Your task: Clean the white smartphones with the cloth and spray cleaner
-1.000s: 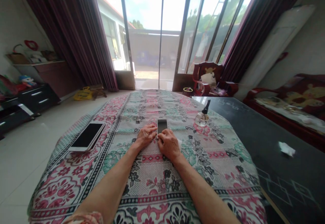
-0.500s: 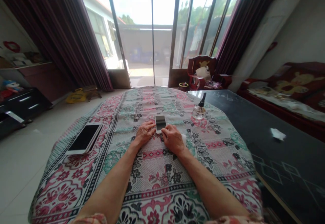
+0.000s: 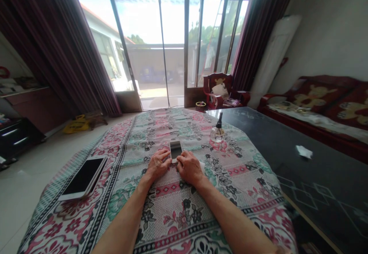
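A small white smartphone [image 3: 175,150] with a dark screen lies on the patterned tablecloth in front of me. My left hand [image 3: 158,165] is at its left edge, fingers closed against the side. My right hand [image 3: 190,167] has its bent fingers on the phone's lower right corner. Something thin and white, like a tissue [image 3: 202,166], sticks out from under the right hand; most of it is hidden. To the left lies a larger white tablet [image 3: 83,178] with a black screen, on top of another flat item. A clear glass bottle [image 3: 217,134] with a black top stands at the right.
The tablecloth [image 3: 172,196] covers a round-edged table. On its right is a dark low table [image 3: 267,146] with a crumpled white tissue [image 3: 304,152] on it. A red wooden chair [image 3: 211,89] and a sofa [image 3: 287,96] stand beyond. Glass doors [image 3: 143,54] are ahead.
My view has tilted up and turned slightly right, so the table's things sit lower and further left. Both hands remain at the smartphone, with little visible movement.
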